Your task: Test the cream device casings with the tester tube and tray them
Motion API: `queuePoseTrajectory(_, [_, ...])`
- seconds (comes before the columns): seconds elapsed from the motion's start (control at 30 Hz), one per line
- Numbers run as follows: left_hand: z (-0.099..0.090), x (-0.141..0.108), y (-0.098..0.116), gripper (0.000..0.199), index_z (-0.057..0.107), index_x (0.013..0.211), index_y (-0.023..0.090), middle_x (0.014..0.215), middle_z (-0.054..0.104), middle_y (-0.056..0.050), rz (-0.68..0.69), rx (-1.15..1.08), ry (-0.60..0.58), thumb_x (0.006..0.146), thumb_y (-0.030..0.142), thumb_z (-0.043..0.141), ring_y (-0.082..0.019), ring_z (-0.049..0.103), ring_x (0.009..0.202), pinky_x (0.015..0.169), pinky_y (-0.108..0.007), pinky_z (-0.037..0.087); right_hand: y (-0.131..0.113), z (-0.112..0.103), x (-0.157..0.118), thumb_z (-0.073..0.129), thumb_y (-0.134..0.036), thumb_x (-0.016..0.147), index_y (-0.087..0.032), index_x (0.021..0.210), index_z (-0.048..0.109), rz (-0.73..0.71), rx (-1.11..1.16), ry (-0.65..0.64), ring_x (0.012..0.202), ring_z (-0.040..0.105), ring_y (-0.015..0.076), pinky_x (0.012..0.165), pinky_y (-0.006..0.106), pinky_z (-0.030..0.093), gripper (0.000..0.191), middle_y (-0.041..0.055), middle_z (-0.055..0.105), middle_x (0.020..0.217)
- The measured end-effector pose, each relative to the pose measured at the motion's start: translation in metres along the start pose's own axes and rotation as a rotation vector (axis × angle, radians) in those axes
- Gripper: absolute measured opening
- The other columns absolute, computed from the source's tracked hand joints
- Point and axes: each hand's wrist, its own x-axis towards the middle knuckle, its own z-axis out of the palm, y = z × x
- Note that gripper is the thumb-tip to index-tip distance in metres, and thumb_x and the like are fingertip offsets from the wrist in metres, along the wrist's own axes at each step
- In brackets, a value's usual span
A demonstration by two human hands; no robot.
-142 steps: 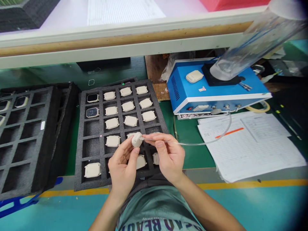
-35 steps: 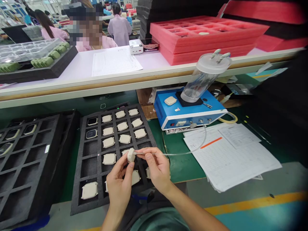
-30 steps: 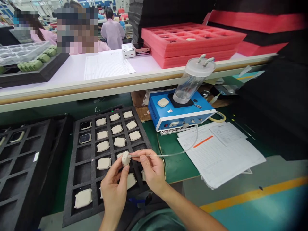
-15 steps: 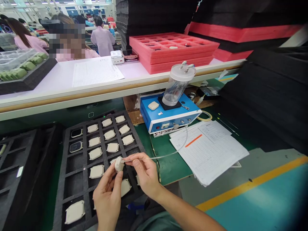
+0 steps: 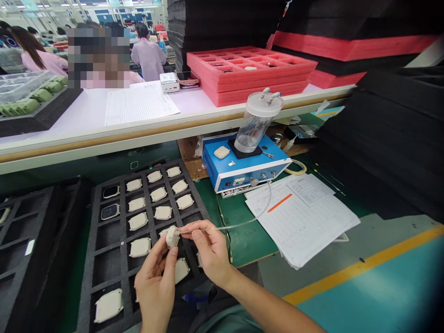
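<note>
The cream watch case (image 5: 172, 237), held above the dark foam tray (image 5: 121, 226), seemed likely to be light, stiff and slightly slippery, best taken by its edges. It looked rounded and nearly edge-on, its finer details too small to tell. The left hand (image 5: 155, 283) pinched it between narrowed fingers (image 5: 171, 268); the right hand (image 5: 210, 249) gripped a clear tube (image 5: 231, 226) against it.

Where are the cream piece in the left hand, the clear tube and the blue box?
Cream piece (image 5: 171, 238): head view, on its visible side.
Clear tube (image 5: 240, 225): head view, partway along its length.
Blue box (image 5: 248, 164): head view, on its top face.
</note>
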Motion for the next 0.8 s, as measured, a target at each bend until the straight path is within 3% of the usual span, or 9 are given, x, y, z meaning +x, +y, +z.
queuePoseTrajectory(0.3, [0.003,-0.002,-0.003,0.042,0.079,0.117,0.022,0.118,0.080,-0.008,-0.008,0.019,-0.026,0.082,0.044,0.083,-0.027,0.079,0.103,0.089,-0.034,0.066,0.002,0.000,0.001,0.061,-0.041,0.103,-0.022,0.102,0.072,0.004,0.038,0.001,0.093,0.079,0.0195,0.090,0.035,0.066,0.022,0.0070,0.081,0.098])
queuePoseTrajectory(0.4, [-0.003,-0.002,0.003,0.037,0.077,0.122,0.023,0.120,0.079,-0.009,0.081,0.134,-0.017,0.090,0.042,0.075,-0.027,0.077,0.106,0.090,-0.035,0.064,0.003,-0.002,-0.002,0.062,-0.041,0.103,-0.022,0.101,0.073,0.029,0.062,0.013,0.095,0.079,0.0207,0.089,0.037,0.066,0.023,0.0073,0.080,0.100])
queuePoseTrajectory(0.47, [-0.019,0.004,0.014,0.035,0.074,0.127,0.023,0.121,0.078,-0.009,0.224,0.302,0.014,0.098,0.039,0.064,-0.027,0.074,0.110,0.094,-0.038,0.060,0.005,-0.005,-0.007,0.062,-0.041,0.102,-0.021,0.100,0.072,0.053,0.071,0.059,0.094,0.079,0.0211,0.087,0.037,0.067,0.023,0.0070,0.079,0.100])
queuePoseTrajectory(0.57, [-0.063,0.021,0.031,0.039,0.071,0.133,0.023,0.118,0.077,-0.010,0.394,0.629,0.025,0.104,0.034,0.047,-0.028,0.068,0.109,0.096,-0.042,0.053,0.008,-0.010,-0.015,0.062,-0.041,0.102,-0.021,0.101,0.070,0.080,0.082,0.137,0.090,0.078,0.0204,0.082,0.038,0.067,0.021,0.0065,0.077,0.101])
queuePoseTrajectory(0.7, [-0.121,0.031,0.040,0.040,0.071,0.129,0.023,0.105,0.075,-0.009,0.256,0.905,-0.188,0.103,0.028,0.040,-0.028,0.062,0.099,0.085,-0.041,0.050,0.010,-0.013,-0.019,0.061,-0.044,0.102,-0.021,0.103,0.070,0.095,0.040,0.152,0.082,0.075,0.0191,0.074,0.037,0.066,0.025,0.0064,0.073,0.098])
queuePoseTrajectory(0.8, [-0.135,0.029,0.039,0.039,0.071,0.125,0.023,0.096,0.072,-0.008,0.175,0.980,-0.255,0.103,0.024,0.040,-0.027,0.060,0.091,0.077,-0.038,0.048,0.008,-0.013,-0.021,0.061,-0.044,0.101,-0.020,0.102,0.071,0.104,0.027,0.126,0.078,0.073,0.0178,0.072,0.036,0.066,0.026,0.0048,0.071,0.089])
